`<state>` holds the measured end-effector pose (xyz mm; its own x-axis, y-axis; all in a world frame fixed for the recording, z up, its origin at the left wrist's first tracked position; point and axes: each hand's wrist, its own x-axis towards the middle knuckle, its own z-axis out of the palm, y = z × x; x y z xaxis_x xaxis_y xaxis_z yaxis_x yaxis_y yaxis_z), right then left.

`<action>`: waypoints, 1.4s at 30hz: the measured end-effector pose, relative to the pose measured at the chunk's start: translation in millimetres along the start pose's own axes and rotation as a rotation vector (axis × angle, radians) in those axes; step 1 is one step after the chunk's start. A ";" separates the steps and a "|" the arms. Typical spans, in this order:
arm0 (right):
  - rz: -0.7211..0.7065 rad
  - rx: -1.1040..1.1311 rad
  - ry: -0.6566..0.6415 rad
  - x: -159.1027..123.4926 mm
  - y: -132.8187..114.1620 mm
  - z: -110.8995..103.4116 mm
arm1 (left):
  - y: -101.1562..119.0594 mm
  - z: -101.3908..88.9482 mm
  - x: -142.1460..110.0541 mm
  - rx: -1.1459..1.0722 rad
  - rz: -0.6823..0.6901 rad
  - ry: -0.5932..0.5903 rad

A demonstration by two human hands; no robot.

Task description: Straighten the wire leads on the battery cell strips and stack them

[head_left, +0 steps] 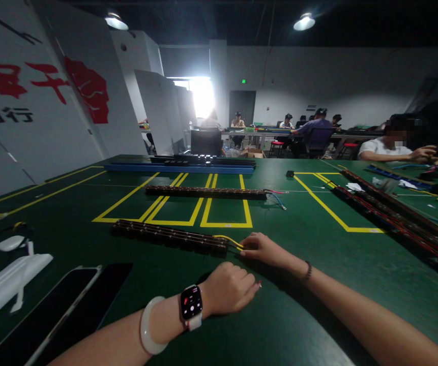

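Note:
My left hand rests on the green table with its fingers curled under, and a smartwatch and a pale bangle sit on that wrist. My right hand reaches across to the right end of a long dark strip of components. Its fingers pinch the yellow wires that come out of that end. A beaded bracelet sits on the right wrist.
A second dark strip with red and blue wires lies inside yellow floor-tape boxes. More long strips run along the right. A phone and white plastic parts lie at left. Other people sit at tables behind and at right.

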<state>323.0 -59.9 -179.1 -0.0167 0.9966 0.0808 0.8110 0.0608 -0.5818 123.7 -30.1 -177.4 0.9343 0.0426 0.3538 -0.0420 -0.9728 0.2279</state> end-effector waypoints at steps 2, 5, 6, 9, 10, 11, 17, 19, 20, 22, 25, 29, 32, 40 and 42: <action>0.030 0.069 -0.017 0.4 -0.9 0.7 | -0.3 1.4 1.9 -0.131 -0.110 0.002; 0.039 0.128 -0.005 -1.1 -6.5 0.2 | -2.2 3.5 6.6 -0.606 -0.418 -0.030; 0.020 0.106 0.020 -2.1 -9.0 -0.3 | -3.2 4.3 8.4 -0.816 -0.525 -0.046; -0.088 -0.060 0.125 -6.0 -17.2 -1.5 | -5.2 6.2 13.5 -1.333 -0.740 0.003; -0.125 -0.142 0.162 -7.6 -19.9 -1.6 | -5.5 6.3 14.7 -1.446 -0.779 0.048; -0.158 -0.236 0.191 -9.3 -22.5 -1.5 | -5.5 6.0 15.7 -1.541 -0.807 0.092; -0.405 -0.843 0.262 -21.2 -36.4 5.3 | -8.8 4.8 17.9 -1.933 -0.873 0.278; -0.484 -0.958 0.293 -24.6 -40.2 10.6 | -11.3 6.5 18.0 -1.963 -0.906 0.320; -0.510 -0.996 0.308 -26.2 -41.9 13.7 | -12.2 7.4 18.1 -1.969 -0.910 0.333; -0.530 -1.042 0.328 -28.9 -45.4 19.9 | -13.1 8.5 18.6 -1.972 -0.913 0.345; -0.502 -1.057 0.323 -32.5 -50.6 25.9 | -13.0 9.2 19.7 -1.984 -0.949 0.383; -0.393 -0.991 0.305 -37.1 -59.2 20.8 | -14.8 11.3 20.9 -2.000 -0.989 0.444; -0.321 -0.926 0.292 -40.0 -65.8 10.5 | -17.0 13.4 20.9 -2.018 -0.957 0.391; -0.255 -0.931 0.129 -40.6 -64.7 8.7 | -21.5 19.5 16.6 -2.006 -0.878 0.352; -0.255 -0.957 0.107 -39.7 -62.4 12.9 | -22.2 19.8 16.4 -1.999 -0.880 0.343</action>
<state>265.5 -102.6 -156.4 -0.2417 0.9469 0.2122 0.9210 0.1550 0.3575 146.9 -12.4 -194.6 0.8443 0.4559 -0.2817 -0.1790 0.7354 0.6536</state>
